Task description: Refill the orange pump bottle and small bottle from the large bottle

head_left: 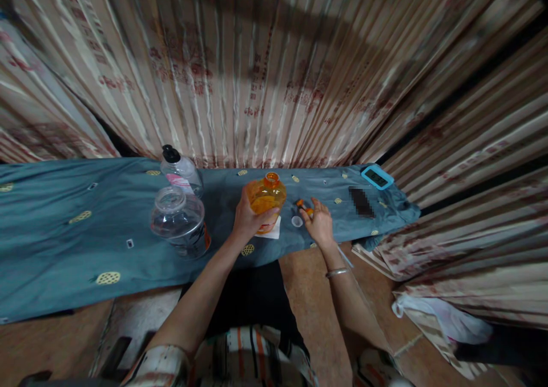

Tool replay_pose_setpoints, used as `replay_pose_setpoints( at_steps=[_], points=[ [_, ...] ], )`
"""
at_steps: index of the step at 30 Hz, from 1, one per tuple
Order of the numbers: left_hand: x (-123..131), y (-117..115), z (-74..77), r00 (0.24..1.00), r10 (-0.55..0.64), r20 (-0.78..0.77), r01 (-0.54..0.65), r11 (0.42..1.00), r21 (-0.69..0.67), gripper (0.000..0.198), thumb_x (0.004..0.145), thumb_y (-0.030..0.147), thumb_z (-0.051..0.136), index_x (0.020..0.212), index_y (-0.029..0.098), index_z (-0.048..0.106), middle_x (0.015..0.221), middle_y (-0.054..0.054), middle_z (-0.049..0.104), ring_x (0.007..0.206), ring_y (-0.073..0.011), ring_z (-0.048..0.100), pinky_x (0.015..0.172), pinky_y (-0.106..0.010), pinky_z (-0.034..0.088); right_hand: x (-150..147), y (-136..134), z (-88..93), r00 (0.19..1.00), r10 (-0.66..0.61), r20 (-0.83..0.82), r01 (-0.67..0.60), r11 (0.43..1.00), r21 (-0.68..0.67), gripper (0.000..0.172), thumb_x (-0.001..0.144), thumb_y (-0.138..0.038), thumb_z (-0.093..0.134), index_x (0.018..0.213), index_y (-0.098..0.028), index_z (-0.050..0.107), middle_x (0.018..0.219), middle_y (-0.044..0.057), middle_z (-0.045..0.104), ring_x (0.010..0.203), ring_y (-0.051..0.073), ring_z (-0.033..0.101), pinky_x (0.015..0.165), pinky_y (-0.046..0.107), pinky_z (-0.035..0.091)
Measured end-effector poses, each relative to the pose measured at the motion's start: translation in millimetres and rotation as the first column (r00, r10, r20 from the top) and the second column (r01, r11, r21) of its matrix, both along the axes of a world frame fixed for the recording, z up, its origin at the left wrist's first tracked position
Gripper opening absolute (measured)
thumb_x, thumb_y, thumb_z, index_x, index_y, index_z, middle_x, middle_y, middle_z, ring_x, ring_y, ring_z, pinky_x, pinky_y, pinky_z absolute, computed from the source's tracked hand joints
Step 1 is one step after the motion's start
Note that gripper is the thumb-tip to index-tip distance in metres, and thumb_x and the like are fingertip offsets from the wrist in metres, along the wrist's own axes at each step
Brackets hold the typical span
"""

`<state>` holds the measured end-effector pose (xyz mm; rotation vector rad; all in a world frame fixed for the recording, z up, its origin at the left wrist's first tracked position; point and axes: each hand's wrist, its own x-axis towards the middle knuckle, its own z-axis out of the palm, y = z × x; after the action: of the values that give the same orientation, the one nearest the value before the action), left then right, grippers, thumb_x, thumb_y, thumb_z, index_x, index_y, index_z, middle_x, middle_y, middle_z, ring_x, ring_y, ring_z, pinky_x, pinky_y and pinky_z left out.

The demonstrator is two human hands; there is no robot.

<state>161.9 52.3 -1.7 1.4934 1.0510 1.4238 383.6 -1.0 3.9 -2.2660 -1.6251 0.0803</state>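
Note:
My left hand is wrapped round an orange see-through bottle with an uncapped neck, held upright over a white paper. My right hand rests at the cloth with its thumb and fingers apart, around small orange and dark pieces. Whether the fingers touch those pieces I cannot tell. Close to the right thumb lies a small whitish round disc. To the left of the orange bottle stand a wide clear jar with no lid and, behind it, a clear bottle with a black pump top.
A blue-green cloth with pineapple prints covers the long table. On the right lie a dark blurred-out rectangle and a blue-framed digital clock. Patterned curtains hang right behind the table and along the right side.

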Motion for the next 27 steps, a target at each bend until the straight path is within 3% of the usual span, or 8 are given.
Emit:
replay_pose_setpoints(
  at_steps=[4,10,17,22,27],
  points=[
    [-4,-2,-2.2,0.999,0.006,-0.042,-0.005,1.000,0.024,0.105,0.058,0.045,0.097,0.145,0.022,0.043,0.137,-0.014,0.068,0.128,-0.0335,0.068,0.112,-0.052,0.054,-28,-15,4.6,0.963,0.125,-0.239,-0.085,0.981,0.173,0.063,0.098,-0.041,0.058,0.148,-0.003,0.051,0.144,0.020,0.067,0.134,0.028,0.064,0.115,0.039,0.049],
    [-6,-3,-4.9,0.998,-0.021,-0.051,0.023,0.999,0.037,0.112,0.062,0.043,0.095,0.154,0.022,0.033,0.135,-0.015,0.070,0.126,-0.0325,0.070,0.111,-0.051,0.054,-52,-36,0.7,0.888,0.175,-0.425,-0.038,0.949,0.312,0.076,0.089,-0.054,0.054,0.141,0.002,0.059,0.140,0.026,0.067,0.131,0.039,0.065,0.114,0.052,0.049],
    [-4,-4,-1.4,0.997,-0.068,0.019,0.068,0.997,0.027,0.130,0.060,0.037,0.097,0.163,0.026,0.018,0.148,-0.017,0.061,0.133,-0.0318,0.066,0.115,-0.051,0.051,-50,-56,-14.5,0.834,0.184,-0.520,0.012,0.936,0.351,0.065,0.090,-0.055,0.059,0.136,-0.008,0.061,0.131,0.024,0.073,0.120,0.036,0.071,0.109,0.056,0.053],
    [-6,-9,-0.8,0.998,-0.057,0.003,0.057,0.998,0.001,0.130,0.058,0.036,0.099,0.162,0.029,0.021,0.155,-0.018,0.056,0.140,-0.0335,0.060,0.120,-0.053,0.046,-55,-70,-23.2,0.792,0.178,-0.584,0.024,0.947,0.321,0.062,0.092,-0.053,0.061,0.138,-0.012,0.059,0.135,0.023,0.072,0.124,0.036,0.069,0.110,0.059,0.051],
    [-10,-20,-1.4,0.999,-0.038,-0.032,0.039,0.999,0.020,0.125,0.061,0.037,0.097,0.162,0.028,0.023,0.165,-0.020,0.044,0.153,-0.0345,0.046,0.126,-0.054,0.038,-64,-80,-28.9,0.743,0.167,-0.649,0.023,0.961,0.274,0.065,0.092,-0.054,0.061,0.138,-0.009,0.058,0.139,0.025,0.068,0.129,0.036,0.066,0.113,0.059,0.048]
  ],
)
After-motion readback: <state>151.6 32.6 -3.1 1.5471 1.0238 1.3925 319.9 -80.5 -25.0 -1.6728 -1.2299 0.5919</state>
